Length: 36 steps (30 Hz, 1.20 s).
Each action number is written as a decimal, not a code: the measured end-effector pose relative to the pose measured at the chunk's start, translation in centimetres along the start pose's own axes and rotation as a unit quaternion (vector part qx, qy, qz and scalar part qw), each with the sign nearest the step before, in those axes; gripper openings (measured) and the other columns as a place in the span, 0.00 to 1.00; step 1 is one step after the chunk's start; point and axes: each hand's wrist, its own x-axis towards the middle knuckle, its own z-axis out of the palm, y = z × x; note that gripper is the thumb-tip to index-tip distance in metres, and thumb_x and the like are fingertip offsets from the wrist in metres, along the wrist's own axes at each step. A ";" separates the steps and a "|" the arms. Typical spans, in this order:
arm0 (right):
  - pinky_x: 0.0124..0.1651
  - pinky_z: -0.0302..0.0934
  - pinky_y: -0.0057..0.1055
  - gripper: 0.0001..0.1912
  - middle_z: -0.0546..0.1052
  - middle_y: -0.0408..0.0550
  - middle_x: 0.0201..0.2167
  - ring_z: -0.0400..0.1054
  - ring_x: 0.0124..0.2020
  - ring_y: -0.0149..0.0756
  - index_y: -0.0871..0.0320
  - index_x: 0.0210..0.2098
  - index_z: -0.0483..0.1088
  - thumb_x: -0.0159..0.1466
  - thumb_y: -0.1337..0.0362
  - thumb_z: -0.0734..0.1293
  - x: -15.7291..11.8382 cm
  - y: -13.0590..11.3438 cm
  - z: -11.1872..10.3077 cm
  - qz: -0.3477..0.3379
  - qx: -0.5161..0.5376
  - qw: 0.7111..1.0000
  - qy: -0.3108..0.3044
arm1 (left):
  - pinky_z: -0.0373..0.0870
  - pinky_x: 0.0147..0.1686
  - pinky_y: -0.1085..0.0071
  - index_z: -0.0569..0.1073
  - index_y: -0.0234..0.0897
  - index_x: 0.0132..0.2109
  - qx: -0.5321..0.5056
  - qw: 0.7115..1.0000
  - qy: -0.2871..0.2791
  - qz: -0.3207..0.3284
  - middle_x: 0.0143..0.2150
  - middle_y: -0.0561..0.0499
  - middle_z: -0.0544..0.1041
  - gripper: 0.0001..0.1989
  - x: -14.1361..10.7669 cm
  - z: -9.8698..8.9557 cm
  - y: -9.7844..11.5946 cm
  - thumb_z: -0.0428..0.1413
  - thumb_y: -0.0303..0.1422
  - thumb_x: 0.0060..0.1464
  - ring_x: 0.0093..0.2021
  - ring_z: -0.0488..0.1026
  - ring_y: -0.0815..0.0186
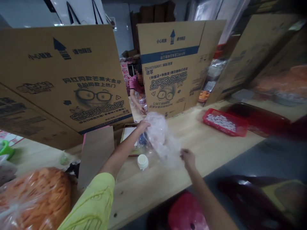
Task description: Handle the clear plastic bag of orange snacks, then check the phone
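Bordering the pink stool (188, 212): the slanting near edge of the table (199, 137).
Orange goods (35, 198): bagged in clear plastic, filling the near left corner.
White-lidded container (143, 162): just beside the plastic bag (160, 137), bare wood before it.
Right hand (188, 158): at the plastic bag's right edge, fingers curled; whether they pinch it cannot be told.
Left hand (144, 125): clamped on the plastic bag's upper edge, above the table.
Open room: bare wood between plastic bag and red basket (241, 127).
Left carton (59, 83): blue arrow upward, "网红同款芒果大金牙" above a bespectacled drawing.
Right carton (177, 68): similar arrow, blue band, "芒果大金牙"; smaller print blurred.
Gap between cartons: a co-worker (136, 85) in pink, one hand on the table.
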 end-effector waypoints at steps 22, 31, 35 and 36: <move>0.29 0.57 0.31 0.14 0.68 0.40 0.22 0.61 0.23 0.32 0.56 0.35 0.68 0.51 0.58 0.68 -11.9 -5.5 -23.2 -0.257 0.054 0.933 0.244 | 0.63 0.27 0.76 0.76 0.33 0.44 -0.186 0.932 -0.307 0.044 0.26 0.56 0.73 0.23 -19.7 17.2 6.3 0.56 0.19 0.36 0.22 0.67 0.74; 0.33 0.60 0.28 0.14 0.69 0.38 0.23 0.64 0.24 0.29 0.59 0.37 0.66 0.53 0.60 0.67 -9.2 -7.7 -22.2 -0.311 0.099 0.920 0.218 | 0.66 0.39 0.74 0.75 0.35 0.48 -0.165 0.933 -0.221 0.229 0.39 0.52 0.77 0.24 -18.6 17.8 9.0 0.58 0.23 0.40 0.34 0.71 0.70; 0.32 0.60 0.29 0.15 0.69 0.39 0.24 0.64 0.24 0.29 0.60 0.37 0.66 0.51 0.60 0.68 -7.7 -4.4 -21.6 -0.261 0.092 0.941 0.195 | 0.63 0.51 0.68 0.71 0.38 0.54 -0.046 0.937 -0.175 0.299 0.51 0.48 0.75 0.24 -17.4 16.0 6.4 0.59 0.32 0.48 0.50 0.70 0.62; 0.31 0.60 0.29 0.15 0.69 0.39 0.23 0.64 0.23 0.29 0.60 0.36 0.67 0.50 0.61 0.68 -7.3 -3.0 -21.6 -0.230 0.090 0.950 0.193 | 0.62 0.52 0.67 0.70 0.38 0.55 -0.020 0.943 -0.154 0.293 0.52 0.48 0.74 0.24 -17.0 15.3 4.9 0.58 0.35 0.50 0.51 0.69 0.61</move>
